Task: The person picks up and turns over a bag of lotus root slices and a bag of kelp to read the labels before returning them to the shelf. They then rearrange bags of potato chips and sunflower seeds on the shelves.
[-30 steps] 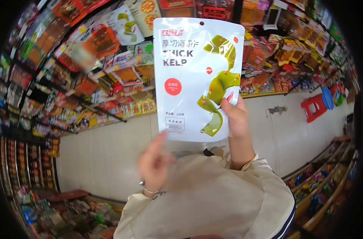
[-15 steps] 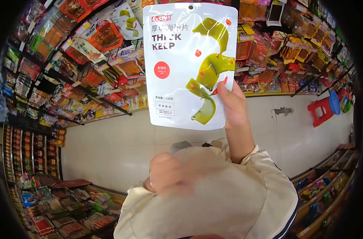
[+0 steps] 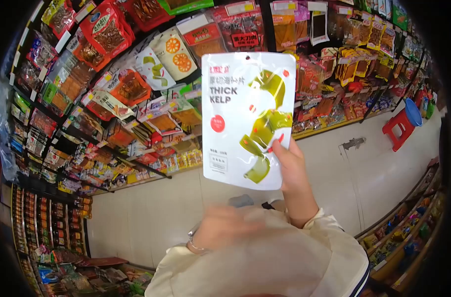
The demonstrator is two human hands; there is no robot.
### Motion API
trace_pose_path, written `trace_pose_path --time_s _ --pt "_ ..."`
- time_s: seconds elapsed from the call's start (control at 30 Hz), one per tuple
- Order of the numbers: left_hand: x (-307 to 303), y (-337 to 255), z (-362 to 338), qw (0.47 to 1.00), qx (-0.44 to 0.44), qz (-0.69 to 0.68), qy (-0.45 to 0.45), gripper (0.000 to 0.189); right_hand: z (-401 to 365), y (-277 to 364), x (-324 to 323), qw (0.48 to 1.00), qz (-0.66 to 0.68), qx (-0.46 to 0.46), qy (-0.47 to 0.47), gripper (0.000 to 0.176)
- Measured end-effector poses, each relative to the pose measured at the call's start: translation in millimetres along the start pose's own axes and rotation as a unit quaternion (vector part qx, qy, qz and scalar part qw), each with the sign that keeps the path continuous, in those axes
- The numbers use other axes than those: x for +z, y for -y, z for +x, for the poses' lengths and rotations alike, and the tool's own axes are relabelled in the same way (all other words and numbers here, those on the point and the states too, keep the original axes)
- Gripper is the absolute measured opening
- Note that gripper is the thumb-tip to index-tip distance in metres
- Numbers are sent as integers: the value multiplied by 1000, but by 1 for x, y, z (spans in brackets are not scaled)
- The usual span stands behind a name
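Observation:
In the head view, my right hand [image 3: 293,171] grips the lower right edge of a white kelp snack bag [image 3: 225,133], thumb on the front. The bag is upright, its front facing me, printed "THICK KELP" with green kelp strips and a red dot. Lower down, in front of my body, my left hand [image 3: 228,228] is smeared by motion, apart from the bag. Its fingers cannot be made out. A bracelet [image 3: 195,240] circles that wrist. On the rack behind hangs a similar white kelp bag [image 3: 156,68].
Display racks of packaged snacks [image 3: 116,133] curve across the far side. Jars fill a shelf [image 3: 47,218] at the left. A red stool [image 3: 397,131] with a blue basin [image 3: 412,115] stands at the right on the pale floor [image 3: 136,222]. Bins [image 3: 408,232] line the lower right.
The bag and my right hand sit lower in view, and the bag looks smaller. My left hand has shifted slightly right. More of the upper rack shows now.

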State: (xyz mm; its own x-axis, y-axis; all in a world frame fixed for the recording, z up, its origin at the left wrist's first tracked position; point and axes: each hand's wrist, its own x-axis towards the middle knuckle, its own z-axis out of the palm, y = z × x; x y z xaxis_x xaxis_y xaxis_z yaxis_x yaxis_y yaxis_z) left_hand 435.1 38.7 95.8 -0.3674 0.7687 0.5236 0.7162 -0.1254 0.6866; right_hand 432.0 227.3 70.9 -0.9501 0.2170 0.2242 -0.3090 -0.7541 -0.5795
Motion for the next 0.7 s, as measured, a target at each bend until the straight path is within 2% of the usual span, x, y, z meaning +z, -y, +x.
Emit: trace_pose_path --time_s 0.03,0.07,0.1,0.13,0.17,0.23,0.27,0.3,0.33,0.37,0.43,0.47,0.5,0.57,0.6,0.63,0.67,0.7 --pt "-4 0 -2 976 55 -211 -12 39 -3 2 1 1000 13 8 -22 39" --pt "0 0 5 976 62 -207 -19 39 -3 -1 -2 999 22 0 -24 40" --pt "7 0 16 999 -36 -22 -28 35 -2 -1 -4 1000 15 3 -13 40" --pt "11 1 21 976 -140 161 -39 31 -3 -3 -7 1000 -9 -5 -26 40" --pt "8 2 20 975 -141 164 -49 31 -4 -5 -10 999 -32 -13 -39 40" --pt "-4 5 13 998 -59 -35 3 21 -4 -10 -18 999 -32 -26 -13 40" --pt "-9 13 10 998 -61 -30 -4 21 -5 -11 -22 998 -44 -27 -36 41" --pt "-13 25 6 960 120 -251 10 19 -6 -12 -26 996 -58 -24 -59 41" --pt "-18 30 2 843 296 -449 22 20 -7 -10 -30 996 -75 -19 -54 42" --pt "-25 29 3 846 298 -443 12 20 -7 -9 -31 996 -78 -10 -46 42" --pt "-41 26 3 796 285 -532 41 30 -5 -5 -34 993 -103 -32 -47 43" --pt "-45 27 -9 911 198 -320 -168 31 -4 -4 -39 990 -124 -25 -61 43" --pt "-51 27 -21 926 87 -75 -359 36 -3 -2 -41 990 -130 -22 -54 43" --pt "-75 16 -38 860 68 209 -461 47 0 0 -45 986 -144 -38 -72 43" --pt "-81 -5 -35 903 176 8 -392 51 1 0 -50 986 -145 -33 -74 43" --pt "-86 -23 -32 893 271 -194 -302 55 1 0 -58 986 -143 -35 -76 43" --pt "-91 -20 -34 894 264 -196 -305 55 0 -1 -63 986 -140 -37 -78 43" --pt "-98 -16 -33 891 315 -297 -133 58 1 0 -65 987 -138 -32 -82 43"
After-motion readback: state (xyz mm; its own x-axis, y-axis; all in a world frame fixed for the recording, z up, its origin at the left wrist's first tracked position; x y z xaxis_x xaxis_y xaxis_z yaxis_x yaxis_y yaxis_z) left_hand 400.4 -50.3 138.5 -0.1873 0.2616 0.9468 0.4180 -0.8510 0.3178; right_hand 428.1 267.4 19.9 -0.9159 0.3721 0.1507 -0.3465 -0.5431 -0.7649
